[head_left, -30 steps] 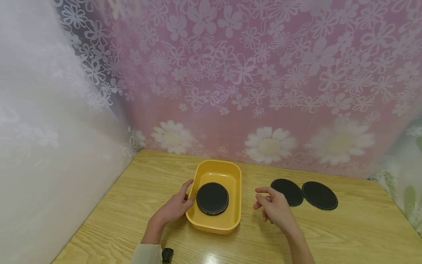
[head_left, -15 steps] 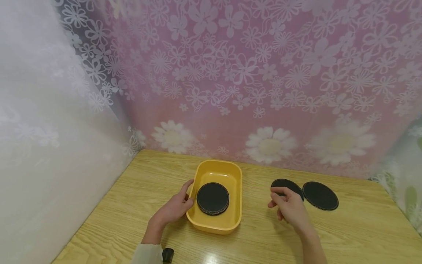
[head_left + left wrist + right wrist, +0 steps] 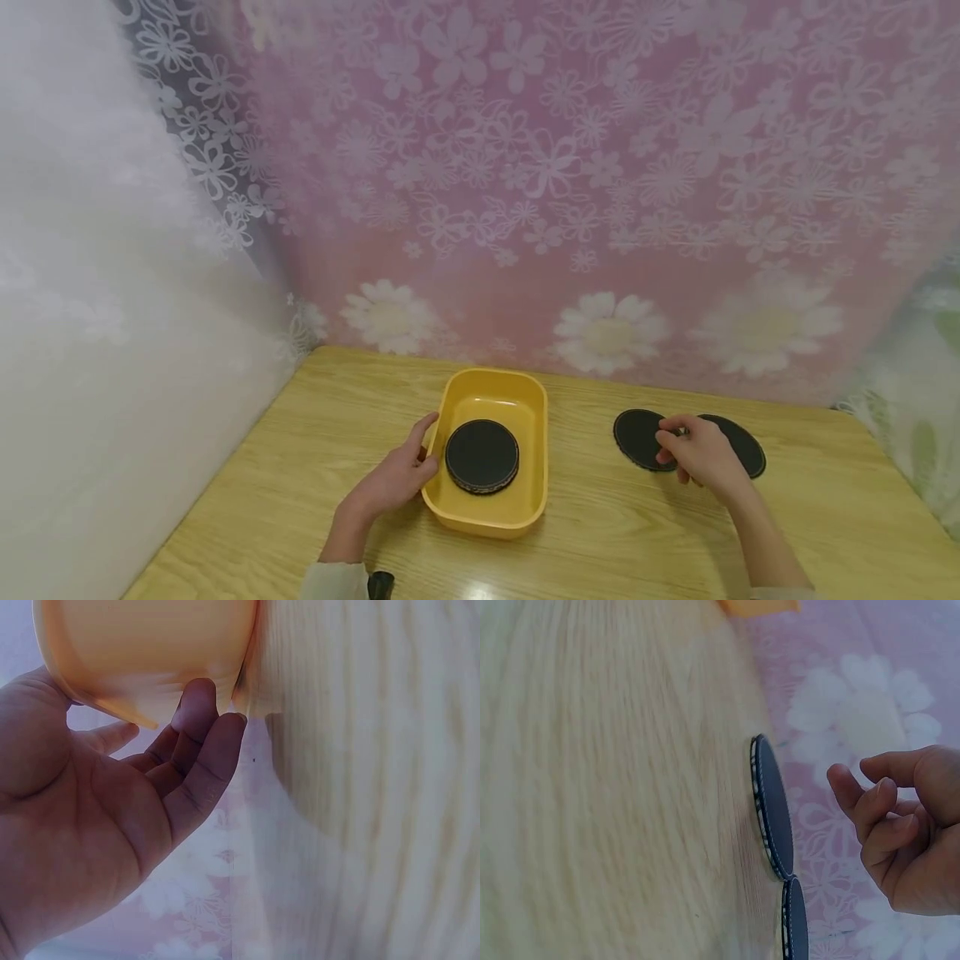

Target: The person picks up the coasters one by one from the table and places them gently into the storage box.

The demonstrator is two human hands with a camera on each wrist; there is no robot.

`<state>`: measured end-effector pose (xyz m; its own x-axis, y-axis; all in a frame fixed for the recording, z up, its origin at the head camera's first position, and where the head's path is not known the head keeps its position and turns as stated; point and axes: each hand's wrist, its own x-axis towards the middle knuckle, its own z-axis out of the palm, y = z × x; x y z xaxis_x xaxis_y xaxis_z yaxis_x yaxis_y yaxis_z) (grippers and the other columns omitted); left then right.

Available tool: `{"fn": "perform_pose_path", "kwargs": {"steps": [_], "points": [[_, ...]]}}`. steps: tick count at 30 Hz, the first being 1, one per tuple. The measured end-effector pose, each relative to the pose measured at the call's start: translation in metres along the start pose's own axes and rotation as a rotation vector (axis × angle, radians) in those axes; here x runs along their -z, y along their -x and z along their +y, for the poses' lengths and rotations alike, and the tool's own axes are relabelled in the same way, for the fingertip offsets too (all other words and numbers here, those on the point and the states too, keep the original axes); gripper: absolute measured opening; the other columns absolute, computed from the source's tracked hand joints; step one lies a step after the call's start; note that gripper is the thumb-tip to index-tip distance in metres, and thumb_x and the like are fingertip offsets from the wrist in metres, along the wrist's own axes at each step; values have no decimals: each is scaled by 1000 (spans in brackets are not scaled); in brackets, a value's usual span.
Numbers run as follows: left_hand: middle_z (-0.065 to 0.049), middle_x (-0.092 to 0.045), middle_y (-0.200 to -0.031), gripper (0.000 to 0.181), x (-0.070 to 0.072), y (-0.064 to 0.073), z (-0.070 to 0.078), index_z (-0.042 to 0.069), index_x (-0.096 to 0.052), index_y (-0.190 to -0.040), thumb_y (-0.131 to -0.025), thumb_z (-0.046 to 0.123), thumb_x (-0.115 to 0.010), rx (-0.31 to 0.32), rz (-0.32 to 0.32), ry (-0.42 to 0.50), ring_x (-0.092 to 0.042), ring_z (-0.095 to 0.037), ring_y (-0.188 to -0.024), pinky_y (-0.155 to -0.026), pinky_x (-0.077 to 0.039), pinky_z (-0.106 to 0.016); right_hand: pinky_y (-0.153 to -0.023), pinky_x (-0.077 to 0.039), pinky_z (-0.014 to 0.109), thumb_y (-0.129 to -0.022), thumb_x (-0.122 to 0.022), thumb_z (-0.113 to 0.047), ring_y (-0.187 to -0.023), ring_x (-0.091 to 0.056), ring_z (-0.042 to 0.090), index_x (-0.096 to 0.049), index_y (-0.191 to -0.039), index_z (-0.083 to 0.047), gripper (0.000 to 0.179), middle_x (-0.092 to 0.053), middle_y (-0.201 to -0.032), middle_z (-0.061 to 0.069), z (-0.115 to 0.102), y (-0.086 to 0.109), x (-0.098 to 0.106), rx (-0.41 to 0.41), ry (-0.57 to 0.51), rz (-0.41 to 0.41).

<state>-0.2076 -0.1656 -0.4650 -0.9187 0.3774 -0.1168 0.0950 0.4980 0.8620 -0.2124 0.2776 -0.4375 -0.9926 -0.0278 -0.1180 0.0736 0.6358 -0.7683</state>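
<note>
My left hand (image 3: 390, 479) holds the left side of a yellow rectangular tray (image 3: 491, 528), thumb at the rim and fingers against the outer wall. In the left wrist view the tray's wall (image 3: 150, 649) lies close to those fingertips. A stack of round black coasters (image 3: 482, 454) sits inside the tray. To the right, two more coasters lie flat side by side: a left coaster (image 3: 637, 437) and a right coaster (image 3: 748, 448). Above them hovers my right hand (image 3: 701, 454), fingers loosely bent and holding nothing. In the right wrist view it is apart from the coasters.
A light wood table (image 3: 600, 542) carries everything. Behind it hangs a pink floral curtain (image 3: 495, 317), with a white curtain (image 3: 135, 375) along the left. A small black object (image 3: 381, 585) is by the left sleeve at the front.
My right hand has moved rightward from beside the tray to above the two loose coasters. The left hand and the tray have stayed in place.
</note>
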Motion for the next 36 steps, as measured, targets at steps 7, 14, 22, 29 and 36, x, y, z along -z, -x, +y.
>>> {"fn": "perform_pose_path", "kwargs": {"steps": [7, 14, 22, 29, 36], "points": [[-13, -57, -93, 66, 0, 2, -1, 17, -14, -160, -101, 18, -44, -16, 17, -22, -46, -17, -58, -56, -41, -31, -45, -36, 30, -102, -54, -19, -48, -48, 17, -43, -137, 12, 48, -70, -79, 11, 2, -23, 5, -9, -50, -65], [-10, -57, -89, 66, 1, 1, -3, 17, -13, -160, -102, 20, -44, -23, 10, -39, -45, -15, -56, -55, -41, -28, -45, -37, 30, -99, -59, -22, -46, -48, 17, -32, -142, 18, 65, -69, -72, 9, 12, -36, 5, -47, 3, -64], [-9, -57, -89, 66, 3, 0, -5, 16, -14, -160, -101, 19, -45, -29, 5, -21, -48, -17, -60, -57, -42, -31, -68, -53, 44, -94, -66, -29, -69, -66, 19, -35, -137, 24, 75, -68, -94, 25, 30, -48, 9, -73, 254, -50], [-9, -56, -91, 67, 3, 0, -3, 18, -15, -160, -101, 19, -46, -15, 7, 5, -46, -17, -60, -56, -41, -31, -79, -51, 52, -93, -67, -40, -93, -63, 44, -41, -135, 22, 79, -46, -127, 44, 35, -48, 12, -19, 349, -68], [-11, -56, -91, 67, 3, 1, -2, 18, -15, -160, -101, 19, -46, -20, 9, 21, -45, -17, -60, -57, -41, -32, -75, -50, 51, -90, -72, -35, -92, -58, 50, -50, -123, 24, 72, -55, -112, 42, 29, -53, 10, -18, 396, -84]]}}
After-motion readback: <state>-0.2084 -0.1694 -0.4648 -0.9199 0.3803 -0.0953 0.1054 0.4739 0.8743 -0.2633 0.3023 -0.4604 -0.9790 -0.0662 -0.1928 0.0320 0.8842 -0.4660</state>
